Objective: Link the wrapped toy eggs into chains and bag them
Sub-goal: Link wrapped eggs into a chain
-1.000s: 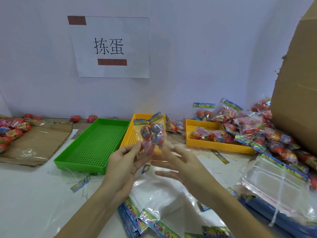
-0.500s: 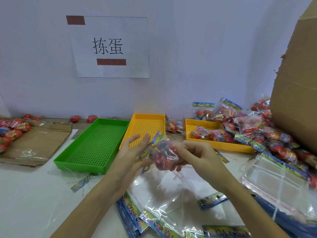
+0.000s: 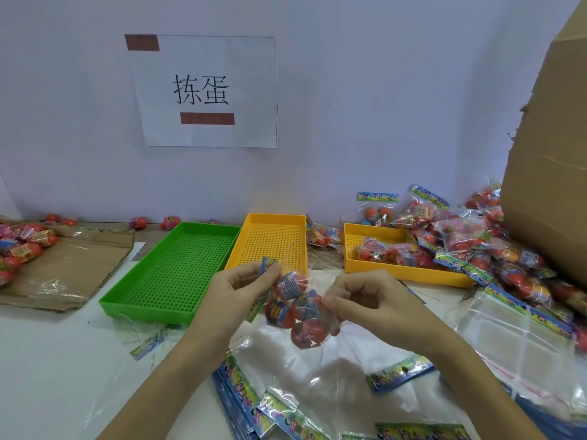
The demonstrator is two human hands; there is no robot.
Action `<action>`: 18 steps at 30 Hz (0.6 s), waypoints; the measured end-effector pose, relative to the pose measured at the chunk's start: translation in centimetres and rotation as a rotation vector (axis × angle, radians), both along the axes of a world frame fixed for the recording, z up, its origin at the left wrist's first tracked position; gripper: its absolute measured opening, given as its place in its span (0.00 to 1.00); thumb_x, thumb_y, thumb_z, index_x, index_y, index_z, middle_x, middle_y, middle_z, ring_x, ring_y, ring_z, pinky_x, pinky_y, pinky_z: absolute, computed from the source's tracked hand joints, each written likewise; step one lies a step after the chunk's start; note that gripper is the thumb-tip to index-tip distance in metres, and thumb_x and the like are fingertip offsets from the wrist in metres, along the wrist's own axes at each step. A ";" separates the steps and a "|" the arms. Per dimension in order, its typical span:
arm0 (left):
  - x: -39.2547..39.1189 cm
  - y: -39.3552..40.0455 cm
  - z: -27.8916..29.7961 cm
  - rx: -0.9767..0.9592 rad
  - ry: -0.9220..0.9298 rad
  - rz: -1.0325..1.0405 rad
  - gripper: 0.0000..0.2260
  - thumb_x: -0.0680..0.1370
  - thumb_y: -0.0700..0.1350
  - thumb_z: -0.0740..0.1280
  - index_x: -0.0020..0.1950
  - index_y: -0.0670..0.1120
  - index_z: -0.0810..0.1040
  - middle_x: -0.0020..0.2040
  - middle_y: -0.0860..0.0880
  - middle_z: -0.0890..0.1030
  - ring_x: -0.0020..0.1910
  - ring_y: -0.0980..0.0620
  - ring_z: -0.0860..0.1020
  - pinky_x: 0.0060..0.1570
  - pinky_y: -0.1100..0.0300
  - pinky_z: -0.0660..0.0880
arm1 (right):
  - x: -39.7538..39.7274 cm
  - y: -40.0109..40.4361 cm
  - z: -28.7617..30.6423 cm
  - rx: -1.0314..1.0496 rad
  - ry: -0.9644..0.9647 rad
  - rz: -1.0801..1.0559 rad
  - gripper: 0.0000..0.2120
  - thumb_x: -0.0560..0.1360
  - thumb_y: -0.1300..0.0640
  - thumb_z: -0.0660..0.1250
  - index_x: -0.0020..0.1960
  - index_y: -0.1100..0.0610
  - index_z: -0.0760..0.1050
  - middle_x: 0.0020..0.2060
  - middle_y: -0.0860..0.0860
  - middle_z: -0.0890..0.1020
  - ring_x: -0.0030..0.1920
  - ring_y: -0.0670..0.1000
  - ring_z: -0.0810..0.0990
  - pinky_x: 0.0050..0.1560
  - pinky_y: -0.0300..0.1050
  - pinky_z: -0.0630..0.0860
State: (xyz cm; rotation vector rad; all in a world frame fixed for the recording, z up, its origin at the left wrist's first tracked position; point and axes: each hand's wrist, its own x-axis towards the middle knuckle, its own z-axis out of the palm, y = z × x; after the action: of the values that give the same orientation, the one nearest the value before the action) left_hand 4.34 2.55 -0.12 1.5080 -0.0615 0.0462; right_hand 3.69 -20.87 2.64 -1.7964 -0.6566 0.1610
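A big cardboard box [image 3: 552,173] stands far right. A green tray [image 3: 178,274] lies left of a yellow tray [image 3: 273,239]. Near the middle, the left hand [image 3: 235,300] pinches the bag of toy eggs [image 3: 297,308] by its top. The right hand [image 3: 368,306] pinches its right side.

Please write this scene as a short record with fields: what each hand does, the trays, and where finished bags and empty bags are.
left hand: left hand pinches the printed top of the bag of eggs
right hand: right hand pinches the same bag's clear side
bag state: held above the table, several red wrapped eggs inside
green tray: nothing in it
middle yellow tray: nothing in it
right yellow tray: holds filled bags
pile of filled bags: at the right, beside the cardboard box
empty bags: flat on the table under the hands
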 end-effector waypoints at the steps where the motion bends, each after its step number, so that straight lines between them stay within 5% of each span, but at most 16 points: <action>1: 0.0 -0.1 -0.1 0.013 -0.022 0.019 0.12 0.77 0.52 0.73 0.48 0.44 0.88 0.48 0.41 0.88 0.51 0.43 0.86 0.61 0.45 0.80 | 0.0 0.0 0.0 0.003 0.003 -0.008 0.16 0.80 0.54 0.69 0.45 0.68 0.81 0.39 0.57 0.86 0.40 0.55 0.86 0.46 0.47 0.82; 5: -0.3 -0.9 -0.5 0.090 -0.179 0.113 0.12 0.80 0.50 0.70 0.44 0.42 0.84 0.42 0.40 0.85 0.41 0.49 0.83 0.44 0.55 0.83 | 0.0 0.2 -0.2 0.020 0.033 -0.009 0.15 0.82 0.56 0.67 0.45 0.69 0.79 0.39 0.59 0.85 0.41 0.56 0.86 0.45 0.48 0.82; 8: -0.7 -1.4 -0.6 0.169 -0.331 0.187 0.11 0.81 0.48 0.70 0.42 0.44 0.82 0.36 0.46 0.83 0.34 0.54 0.82 0.31 0.64 0.78 | -0.2 0.8 -0.2 0.047 0.052 -0.017 0.15 0.83 0.53 0.64 0.41 0.57 0.81 0.37 0.53 0.84 0.39 0.57 0.86 0.43 0.48 0.83; 15: -1.0 -1.6 -0.6 0.193 -0.404 0.198 0.09 0.80 0.50 0.70 0.42 0.48 0.82 0.36 0.51 0.83 0.35 0.54 0.85 0.29 0.58 0.82 | -0.2 1.3 -0.7 0.023 -0.006 -0.035 0.20 0.84 0.46 0.62 0.36 0.50 0.80 0.32 0.56 0.84 0.30 0.57 0.83 0.32 0.45 0.77; 18: -0.9 -1.4 -0.2 0.125 -0.377 0.172 0.09 0.78 0.51 0.70 0.42 0.49 0.84 0.38 0.49 0.85 0.37 0.54 0.85 0.34 0.63 0.81 | 0.0 1.0 -0.6 0.021 -0.016 -0.032 0.23 0.84 0.47 0.63 0.36 0.59 0.80 0.31 0.56 0.83 0.29 0.56 0.82 0.33 0.48 0.78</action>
State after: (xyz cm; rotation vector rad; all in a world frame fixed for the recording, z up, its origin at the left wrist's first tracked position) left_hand 3.39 1.14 -0.29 1.6099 -0.2405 0.4720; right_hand 3.65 -19.87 2.02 -1.7889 -0.6381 0.1184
